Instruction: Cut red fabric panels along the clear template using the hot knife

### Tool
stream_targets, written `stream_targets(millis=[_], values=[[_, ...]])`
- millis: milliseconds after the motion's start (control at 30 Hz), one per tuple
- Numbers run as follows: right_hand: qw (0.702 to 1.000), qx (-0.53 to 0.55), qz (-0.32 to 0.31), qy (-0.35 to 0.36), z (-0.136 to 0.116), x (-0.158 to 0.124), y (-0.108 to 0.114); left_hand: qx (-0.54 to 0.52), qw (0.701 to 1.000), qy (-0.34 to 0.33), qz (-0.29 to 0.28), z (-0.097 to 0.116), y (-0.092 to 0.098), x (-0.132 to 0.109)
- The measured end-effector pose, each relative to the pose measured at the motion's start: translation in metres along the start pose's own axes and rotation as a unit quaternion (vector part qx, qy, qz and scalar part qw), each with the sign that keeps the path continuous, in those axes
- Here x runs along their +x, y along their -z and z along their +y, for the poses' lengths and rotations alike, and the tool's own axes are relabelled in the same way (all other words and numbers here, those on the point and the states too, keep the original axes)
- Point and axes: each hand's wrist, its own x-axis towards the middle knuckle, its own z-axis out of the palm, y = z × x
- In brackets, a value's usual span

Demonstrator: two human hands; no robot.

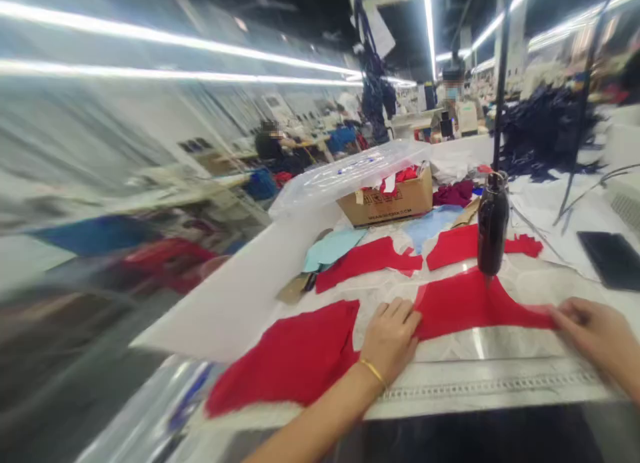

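Note:
A red fabric piece (pixel 457 306) lies spread on the pale table top, between my two hands. My left hand (pixel 393 339), with a yellow bracelet at the wrist, has its fingers curled at the piece's left edge. At the narrow right end, my right hand (pixel 593 329) pinches the fabric between thumb and fingers. A larger red piece (pixel 293 356) lies left of my left hand, partly behind my forearm. Farther back lie two more red pieces, one on the left (pixel 367 263) and one on the right (pixel 453 247). A dark bottle-shaped object (pixel 493 229) stands or hangs just over the held piece.
Behind are a cardboard box (pixel 393 203) of red fabric under a clear plastic lid (pixel 350 173), light-blue pieces (pixel 333 248) and a dark fabric heap (pixel 547 133). A black flat object (pixel 613 257) lies at right. Co-workers sit at distant stations. The left side is blurred.

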Motion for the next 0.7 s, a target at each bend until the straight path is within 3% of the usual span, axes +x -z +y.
stream_targets(millis=[500, 700], values=[[1.000, 0.007, -0.005, 0.015, 0.015, -0.011, 0.001, -0.001, 1.000, -0.016, 0.010, -0.001, -0.012, 0.004], [0.999, 0.001, -0.025, -0.035, 0.011, -0.013, 0.004, 0.004, 1.000, -0.015, 0.024, 0.000, -0.011, 0.003]])
